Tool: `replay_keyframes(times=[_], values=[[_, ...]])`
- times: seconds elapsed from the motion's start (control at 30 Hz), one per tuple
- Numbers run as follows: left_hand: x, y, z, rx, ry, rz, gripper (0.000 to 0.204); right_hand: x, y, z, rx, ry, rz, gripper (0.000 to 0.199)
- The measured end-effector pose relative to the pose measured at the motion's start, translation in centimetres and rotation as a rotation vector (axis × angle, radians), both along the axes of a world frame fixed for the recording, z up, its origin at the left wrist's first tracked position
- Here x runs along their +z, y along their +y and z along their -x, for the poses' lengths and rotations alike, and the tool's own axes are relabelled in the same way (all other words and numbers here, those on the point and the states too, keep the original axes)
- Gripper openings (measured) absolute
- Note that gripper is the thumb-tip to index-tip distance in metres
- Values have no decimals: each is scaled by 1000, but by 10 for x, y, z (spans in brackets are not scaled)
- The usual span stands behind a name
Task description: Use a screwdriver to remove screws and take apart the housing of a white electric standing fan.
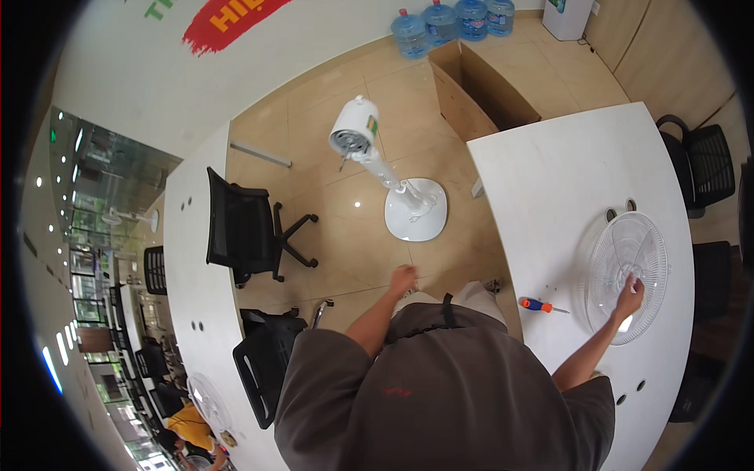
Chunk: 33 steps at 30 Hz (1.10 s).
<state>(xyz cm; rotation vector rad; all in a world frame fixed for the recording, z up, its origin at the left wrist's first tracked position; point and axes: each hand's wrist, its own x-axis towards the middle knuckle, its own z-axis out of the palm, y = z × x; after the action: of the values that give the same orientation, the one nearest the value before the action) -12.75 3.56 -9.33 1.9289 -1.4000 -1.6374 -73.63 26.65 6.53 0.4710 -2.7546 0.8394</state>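
the clear round grille [611,255] is laid on the white table [542,188] at the right, and its middle is met by the right hand [629,298], whose fingers are drawn fairly close together; whether anything is pinched there cannot be told. the screwdriver [536,304] is placed on the table just beside the grille, held by neither hand. the left hand [404,278] is held low before the shirt [440,392], apart from the stand; its fingers seem curled, but it is blurred, and whether it is empty cannot be told. beyond it, the base [402,225] is set on the floor [338,235], with the pole [382,169] fitted and the motor head [353,129] mounted on top. the fan is judged to be only part assembled: the head is bare, and the grille is not joined to it. any blade within the clear ribs is hard to make out, and the grille's centre is partly covered by fingers. the box [458,98] is mostly shadowed inside. at the lower left, a co-worker [192,425] is cut off by the picture's rim.
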Motion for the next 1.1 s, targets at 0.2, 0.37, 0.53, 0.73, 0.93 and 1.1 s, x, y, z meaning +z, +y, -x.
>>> replay_keyframes(times=[0.2,0.37,0.53,0.73,0.93,1.1], values=[[-26,68,-206,894,94,-216,28,47,-151,-193,328,-680,314,40],[-30,129,-279,891,71,-302,29,44,-230,-342,833,-799,91,43],[-42,189,-279,1077,121,-464,31,94,-276,-452,961,-968,31,44],[-42,199,-259,950,157,-542,34,111,-324,-475,925,-1029,19,47],[-64,173,-276,688,72,-396,40,132,-393,-495,959,-1153,119,45],[-61,120,-311,845,51,-402,41,114,-441,-504,945,-1278,230,38]])
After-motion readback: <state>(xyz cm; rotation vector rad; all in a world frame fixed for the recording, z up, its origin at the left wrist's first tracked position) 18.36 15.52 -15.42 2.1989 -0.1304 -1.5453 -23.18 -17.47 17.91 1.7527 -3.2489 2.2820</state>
